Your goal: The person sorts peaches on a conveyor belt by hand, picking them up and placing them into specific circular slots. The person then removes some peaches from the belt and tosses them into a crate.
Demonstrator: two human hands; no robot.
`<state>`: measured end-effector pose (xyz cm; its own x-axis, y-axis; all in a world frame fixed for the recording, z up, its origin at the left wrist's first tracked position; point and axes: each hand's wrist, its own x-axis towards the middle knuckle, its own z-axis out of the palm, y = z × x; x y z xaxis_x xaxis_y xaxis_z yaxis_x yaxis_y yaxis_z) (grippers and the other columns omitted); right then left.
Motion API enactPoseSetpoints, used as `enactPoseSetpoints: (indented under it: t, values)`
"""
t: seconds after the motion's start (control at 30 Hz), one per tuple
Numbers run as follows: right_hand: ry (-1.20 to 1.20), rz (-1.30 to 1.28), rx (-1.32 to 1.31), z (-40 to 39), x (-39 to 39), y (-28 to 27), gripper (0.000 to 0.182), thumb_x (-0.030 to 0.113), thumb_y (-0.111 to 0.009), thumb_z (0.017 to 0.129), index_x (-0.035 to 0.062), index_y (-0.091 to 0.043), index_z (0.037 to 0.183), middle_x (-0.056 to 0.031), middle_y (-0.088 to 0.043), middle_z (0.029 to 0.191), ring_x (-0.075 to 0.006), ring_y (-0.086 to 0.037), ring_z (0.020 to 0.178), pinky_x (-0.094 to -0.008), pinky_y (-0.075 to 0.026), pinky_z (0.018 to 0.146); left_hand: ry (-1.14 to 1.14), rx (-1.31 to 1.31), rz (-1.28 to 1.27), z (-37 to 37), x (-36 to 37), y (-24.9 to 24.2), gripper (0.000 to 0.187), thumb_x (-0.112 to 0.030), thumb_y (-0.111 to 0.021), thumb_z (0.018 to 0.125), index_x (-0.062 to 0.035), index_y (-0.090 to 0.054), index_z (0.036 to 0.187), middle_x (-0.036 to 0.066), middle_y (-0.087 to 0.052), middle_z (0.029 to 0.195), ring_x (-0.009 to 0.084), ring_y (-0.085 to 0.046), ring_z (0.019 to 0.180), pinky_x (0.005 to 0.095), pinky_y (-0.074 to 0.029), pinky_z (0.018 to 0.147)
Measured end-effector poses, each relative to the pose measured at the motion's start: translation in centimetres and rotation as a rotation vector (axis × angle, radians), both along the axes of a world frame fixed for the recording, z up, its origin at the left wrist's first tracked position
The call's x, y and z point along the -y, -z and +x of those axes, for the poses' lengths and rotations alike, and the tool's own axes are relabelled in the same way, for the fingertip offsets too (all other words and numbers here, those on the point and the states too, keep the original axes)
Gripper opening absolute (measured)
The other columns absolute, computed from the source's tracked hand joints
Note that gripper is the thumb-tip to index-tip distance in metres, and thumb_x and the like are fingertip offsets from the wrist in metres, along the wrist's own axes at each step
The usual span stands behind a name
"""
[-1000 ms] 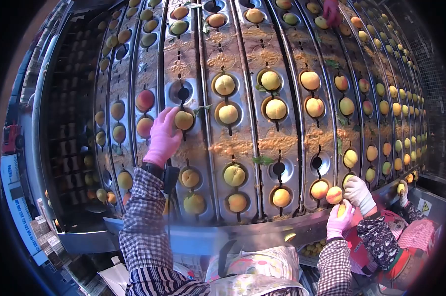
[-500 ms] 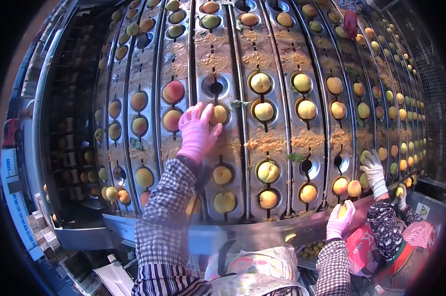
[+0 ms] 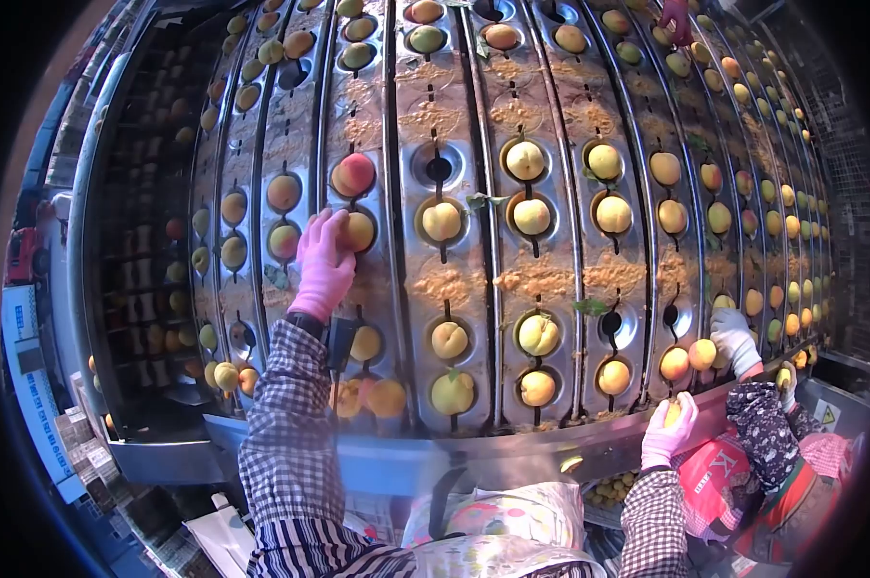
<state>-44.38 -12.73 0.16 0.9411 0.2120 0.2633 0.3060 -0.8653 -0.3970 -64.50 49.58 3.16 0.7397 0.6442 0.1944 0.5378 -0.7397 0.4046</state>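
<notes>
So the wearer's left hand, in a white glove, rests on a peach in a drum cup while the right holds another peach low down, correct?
Not quite: in the head view the left hand wears a pink glove, not white. It does rest on a peach in a drum cup, and the right hand holds another peach low down.

Yellow peach [image 3: 358,231] – seated in metal cup [image 3: 375,252], upper-left row.

Bright, glare on metal; fisheye-warped, dark edges
</notes>
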Motion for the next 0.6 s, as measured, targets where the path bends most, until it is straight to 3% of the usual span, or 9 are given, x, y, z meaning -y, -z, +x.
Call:
enactPoseSetpoints:
  t: [0.03, 0.23, 0.37, 0.4, 0.5, 0.6]
  values:
    - [0.002, -0.001, -0.004, 0.0, 0.0, 0.0, 0.037, 0.003, -0.071, 0.084, -0.0009, -0.061, 0.120, -0.0171, -0.061, 0.122, -0.0342, -0.061, 0.113, -0.0439, -0.050, 0.100, -0.022, -0.064, 0.145, -0.1, 0.3, -0.2, 0.070, -0.013, -0.075, 0.078, -0.0138, -0.050, 0.143, 0.014, -0.054, 0.140, 0.0357, -0.050, 0.132, 0.0504, -0.033, 0.115]
    - [0.001, -0.013, -0.012, 0.1, 0.5, 0.6, 0.037, 0.003, -0.070, 0.085, -0.0015, -0.060, 0.121, -0.0179, -0.061, 0.122, -0.0338, -0.061, 0.113, -0.0440, -0.050, 0.100, -0.062, -0.109, 0.065, 1.1, 1.3, -0.8, 0.075, -0.024, -0.078, 0.078, -0.0157, -0.047, 0.146, 0.013, -0.052, 0.142, 0.0360, -0.050, 0.131, 0.0490, -0.034, 0.111]
    - [0.011, -0.008, -0.025, 0.3, 0.5, 0.8, 0.036, 0.004, -0.070, 0.087, -0.0007, -0.060, 0.122, -0.0169, -0.062, 0.121, -0.0327, -0.061, 0.114, -0.0423, -0.050, 0.101, -0.167, 0.016, -0.153, 1.5, 0.1, -0.9, 0.057, -0.028, -0.074, 0.086, -0.0133, -0.056, 0.139, 0.012, -0.063, 0.127, 0.0338, -0.053, 0.126, 0.0468, -0.036, 0.108]
    - [0.020, -0.006, -0.032, 0.2, 0.6, 0.8, 0.035, 0.005, -0.070, 0.088, -0.0002, -0.060, 0.122, -0.0164, -0.062, 0.121, -0.0322, -0.061, 0.114, -0.0415, -0.049, 0.101, -0.155, -0.051, -0.083, 1.3, -0.1, -1.0, 0.051, -0.028, -0.072, 0.090, -0.0119, -0.059, 0.136, 0.011, -0.066, 0.121, 0.0330, -0.055, 0.124, 0.0464, -0.038, 0.107]
    - [0.017, -0.038, -0.035, 0.3, 1.0, 1.2, 0.037, 0.004, -0.070, 0.086, -0.0026, -0.060, 0.122, -0.0188, -0.061, 0.124, -0.0348, -0.060, 0.115, -0.0447, -0.050, 0.102, -0.106, -0.156, 0.032, 0.8, -0.8, -1.6, 0.052, -0.028, -0.070, 0.091, -0.0116, -0.057, 0.138, 0.011, -0.065, 0.124, 0.0335, -0.055, 0.123, 0.0464, -0.039, 0.106]
    - [0.005, -0.043, -0.025, 0.3, 1.1, 1.2, 0.037, 0.004, -0.070, 0.087, -0.0028, -0.060, 0.122, -0.0192, -0.061, 0.124, -0.0347, -0.060, 0.116, -0.0446, -0.050, 0.102, -0.187, -0.064, -0.004, 1.2, 0.0, -1.7, 0.058, -0.029, -0.073, 0.088, -0.0126, -0.055, 0.141, 0.013, -0.062, 0.130, 0.0351, -0.054, 0.124, 0.0467, -0.040, 0.106]
